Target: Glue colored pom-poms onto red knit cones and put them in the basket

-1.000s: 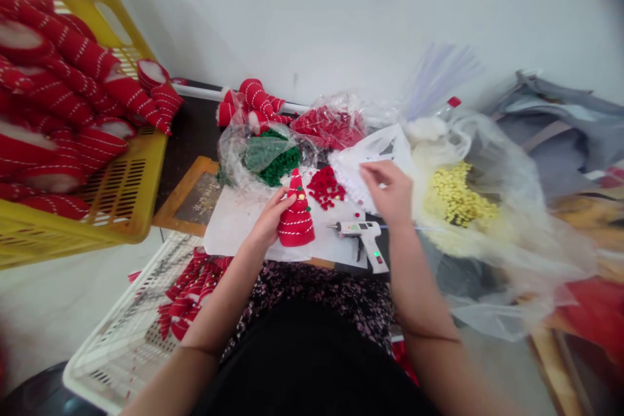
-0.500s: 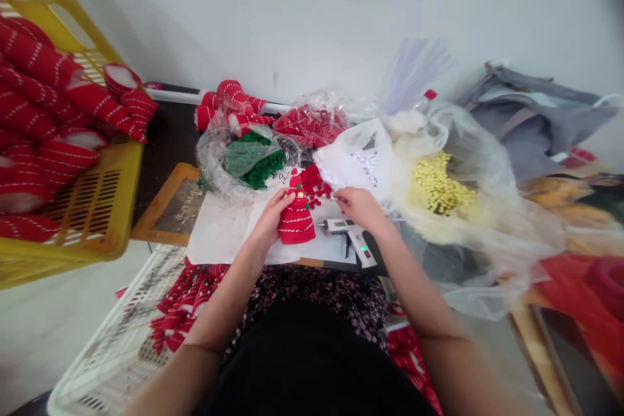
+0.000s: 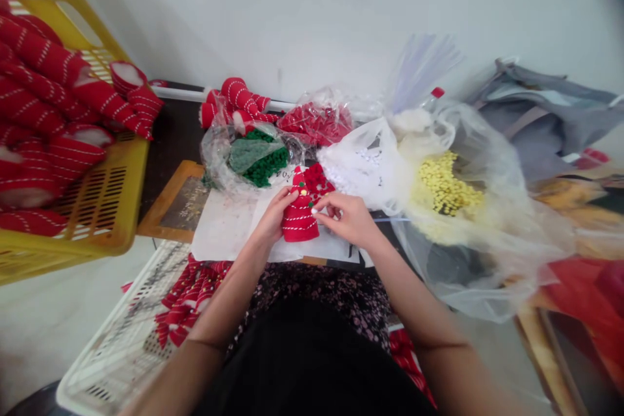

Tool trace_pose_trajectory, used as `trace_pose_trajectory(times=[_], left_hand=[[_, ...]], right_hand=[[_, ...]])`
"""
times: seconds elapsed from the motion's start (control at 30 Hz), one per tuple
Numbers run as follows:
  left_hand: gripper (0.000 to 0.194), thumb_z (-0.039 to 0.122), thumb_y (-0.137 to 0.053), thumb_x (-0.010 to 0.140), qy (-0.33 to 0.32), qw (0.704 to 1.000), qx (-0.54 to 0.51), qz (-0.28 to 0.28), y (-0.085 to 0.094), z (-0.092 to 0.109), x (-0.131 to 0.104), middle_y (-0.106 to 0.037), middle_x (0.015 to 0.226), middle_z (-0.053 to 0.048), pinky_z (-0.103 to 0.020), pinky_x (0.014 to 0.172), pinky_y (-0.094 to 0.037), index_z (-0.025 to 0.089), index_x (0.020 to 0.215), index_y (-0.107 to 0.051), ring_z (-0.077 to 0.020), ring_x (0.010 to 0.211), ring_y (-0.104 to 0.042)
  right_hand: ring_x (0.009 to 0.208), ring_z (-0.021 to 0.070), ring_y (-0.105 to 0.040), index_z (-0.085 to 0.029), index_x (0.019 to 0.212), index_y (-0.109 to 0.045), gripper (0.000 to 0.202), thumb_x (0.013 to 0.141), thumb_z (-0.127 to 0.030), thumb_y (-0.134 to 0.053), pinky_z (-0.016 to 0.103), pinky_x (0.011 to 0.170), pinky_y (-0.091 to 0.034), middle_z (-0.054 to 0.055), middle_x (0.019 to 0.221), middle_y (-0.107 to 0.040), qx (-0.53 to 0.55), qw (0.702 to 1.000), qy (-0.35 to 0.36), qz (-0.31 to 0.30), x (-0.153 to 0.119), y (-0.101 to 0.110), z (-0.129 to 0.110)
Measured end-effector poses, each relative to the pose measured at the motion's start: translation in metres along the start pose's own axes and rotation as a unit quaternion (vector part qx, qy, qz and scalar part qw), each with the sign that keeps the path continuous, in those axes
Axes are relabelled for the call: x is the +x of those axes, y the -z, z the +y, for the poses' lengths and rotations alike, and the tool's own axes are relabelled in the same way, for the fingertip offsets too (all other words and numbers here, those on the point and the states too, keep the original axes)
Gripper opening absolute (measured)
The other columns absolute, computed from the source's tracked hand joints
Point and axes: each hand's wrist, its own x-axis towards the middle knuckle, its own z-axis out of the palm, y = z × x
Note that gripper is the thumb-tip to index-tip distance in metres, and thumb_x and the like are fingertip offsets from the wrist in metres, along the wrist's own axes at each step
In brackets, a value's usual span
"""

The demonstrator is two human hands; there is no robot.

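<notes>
Filling the bench's left edge, a yellow crate (image 3: 73,195) holds red striped cones; along the back edge lie clear bags of yellow pompoms (image 3: 446,192), white pompoms (image 3: 358,166) and green pompoms (image 3: 260,162). Near the front edge, on a white sheet (image 3: 219,234), stands a small red striped cone (image 3: 298,221), upright, its long axis vertical and its tip pointing up toward the far wall. The left hand (image 3: 273,218) is curled around its left side, gripping it; the right hand (image 3: 346,218) pinches its fingertips against the right side, though whether they hold a pompom I cannot tell. The cone looks light, soft and easily crushed, best held low around the base.
</notes>
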Motion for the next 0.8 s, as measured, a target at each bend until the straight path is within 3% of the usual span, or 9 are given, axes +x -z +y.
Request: trace_pose_trajectory(times=[0.17,0.27,0.37,0.4,0.47,0.53,0.57,0.67,0.8], left_hand=[[0.041,0.038,-0.093,0.065,-0.003,1.0,0.009,-0.013,-0.005,0.0,-0.003,-0.076,0.088,0.001,-0.029,0.072,-0.056,0.021,0.092,-0.068,-0.0182,0.075,-0.072],[0.042,0.038,-0.093,0.065,0.003,1.0,0.006,-0.006,-0.006,0.0,-0.005,-0.077,0.087,0.001,-0.027,0.069,-0.057,0.021,0.094,-0.068,-0.0169,0.072,-0.072],[0.045,0.038,-0.095,0.063,0.013,1.0,0.0,0.005,-0.006,0.001,-0.005,-0.075,0.083,0.002,-0.026,0.067,-0.057,0.021,0.093,-0.067,-0.0159,0.068,-0.071],[0.045,0.037,-0.095,0.062,0.016,1.0,-0.002,0.009,-0.005,0.002,-0.005,-0.075,0.081,0.003,-0.026,0.066,-0.057,0.021,0.093,-0.066,-0.0157,0.068,-0.07],[0.046,0.036,-0.096,0.061,0.019,1.0,-0.006,0.012,-0.005,0.003,-0.005,-0.074,0.08,0.003,-0.026,0.066,-0.057,0.021,0.091,-0.065,-0.0155,0.067,-0.07],[0.045,0.035,-0.095,0.061,0.018,1.0,-0.008,0.012,-0.005,0.003,-0.004,-0.074,0.08,0.003,-0.026,0.066,-0.057,0.021,0.092,-0.065,-0.0155,0.066,-0.07],[0.045,0.035,-0.095,0.062,0.017,1.0,-0.007,0.011,-0.005,0.003,-0.004,-0.074,0.081,0.003,-0.027,0.066,-0.057,0.021,0.092,-0.065,-0.0156,0.066,-0.07],[0.044,0.035,-0.094,0.063,0.016,1.0,-0.006,0.009,-0.006,0.003,-0.003,-0.074,0.08,0.003,-0.027,0.066,-0.056,0.021,0.092,-0.065,-0.0157,0.066,-0.07],[0.044,0.035,-0.094,0.063,0.019,1.0,-0.001,0.008,-0.008,0.003,-0.002,-0.075,0.082,0.002,-0.027,0.066,-0.057,0.021,0.093,-0.066,-0.0162,0.066,-0.071]], right_hand=[[0.082,0.019,-0.071,-0.022,0.095,-0.083,0.02,0.102,-0.022,-0.064,0.032,0.076,-0.058,0.007,0.093,-0.076,0.024,0.996,0.082,-0.01,-0.001,-0.023,-0.01],[0.082,0.019,-0.071,-0.026,0.104,-0.085,0.02,0.103,-0.026,-0.065,0.032,0.073,-0.058,0.006,0.098,-0.076,0.042,0.996,0.074,0.038,-0.003,-0.013,-0.008],[0.082,0.0206,-0.07,-0.027,0.107,-0.085,0.019,0.1,-0.032,-0.068,0.034,0.07,-0.057,0.006,0.098,-0.077,-0.017,0.984,-0.018,0.178,-0.013,0.03,0.014],[0.083,0.0218,-0.071,-0.025,0.104,-0.084,0.019,0.099,-0.033,-0.068,0.035,0.073,-0.058,0.007,0.099,-0.078,-0.07,0.969,-0.067,0.228,-0.018,0.051,0.028],[0.083,0.0235,-0.071,-0.019,0.104,-0.084,0.021,0.096,-0.028,-0.067,0.038,0.079,-0.057,0.011,0.103,-0.078,-0.219,0.914,-0.224,0.256,-0.03,0.095,0.062],[0.092,0.0272,-0.073,-0.013,0.114,-0.082,0.029,0.097,-0.021,-0.059,0.042,0.088,-0.054,0.017,0.11,-0.078,-0.363,0.818,-0.401,0.193,-0.046,0.134,0.098],[0.097,0.0317,-0.073,-0.007,0.116,-0.081,0.032,0.097,-0.017,-0.057,0.045,0.09,-0.052,0.023,0.111,-0.078,-0.377,0.796,-0.438,0.179,-0.053,0.148,0.114],[0.093,0.0328,-0.073,-0.006,0.105,-0.084,0.023,0.088,-0.014,-0.07,0.04,0.08,-0.048,0.024,0.101,-0.079,-0.361,0.793,-0.48,0.099,-0.072,0.167,0.144],[0.075,0.0255,-0.069,-0.011,0.086,-0.085,0.011,0.081,-0.01,-0.076,0.035,0.068,-0.04,0.016,0.08,-0.078,-0.338,0.816,-0.466,0.061,-0.083,0.162,0.157]])
